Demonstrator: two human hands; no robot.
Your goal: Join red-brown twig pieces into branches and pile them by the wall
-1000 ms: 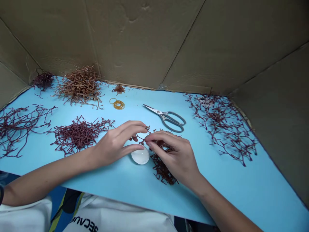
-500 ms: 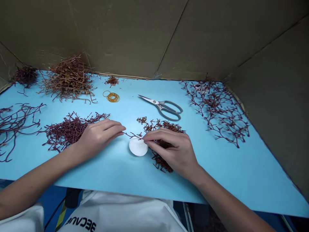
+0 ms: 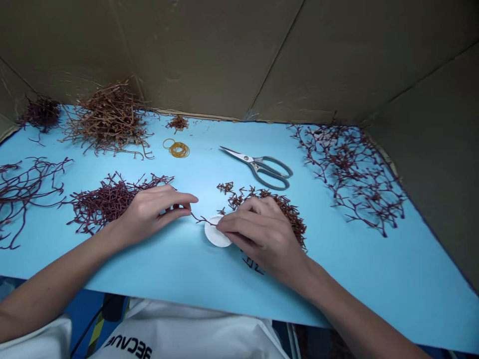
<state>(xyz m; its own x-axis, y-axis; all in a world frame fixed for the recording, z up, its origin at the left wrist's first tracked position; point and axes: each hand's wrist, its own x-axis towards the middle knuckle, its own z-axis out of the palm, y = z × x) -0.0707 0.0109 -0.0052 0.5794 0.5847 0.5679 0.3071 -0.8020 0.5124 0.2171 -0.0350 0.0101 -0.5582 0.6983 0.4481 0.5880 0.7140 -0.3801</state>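
Note:
My left hand [image 3: 157, 212] is closed on the left end of a thin dark-red branched twig [image 3: 202, 219], with its index finger reaching past the thumb. My right hand [image 3: 265, 239] pinches the twig's other end, so it spans the gap between the hands. Under the twig, a small round white disc [image 3: 216, 239] is partly covered by my right fingertips. Behind and under my right hand lies a heap of short brown twig pieces [image 3: 294, 214]. Next to my left wrist is a pile of dark-red twigs [image 3: 107, 202].
Grey-handled scissors [image 3: 262, 167] lie open beyond my hands, beside yellow rubber bands [image 3: 178, 149]. At the back left stand a brown twig pile [image 3: 110, 119] and a darker clump [image 3: 42, 113]. Long branched twigs [image 3: 26, 187] lie far left; more [image 3: 355, 174] spread at right. Cardboard walls [image 3: 194, 60] enclose the blue tabletop [image 3: 168, 269].
My right hand has moved slightly down and its fingers are more curled. The left index finger has lifted from the thumb a little. The whole view has shifted slightly.

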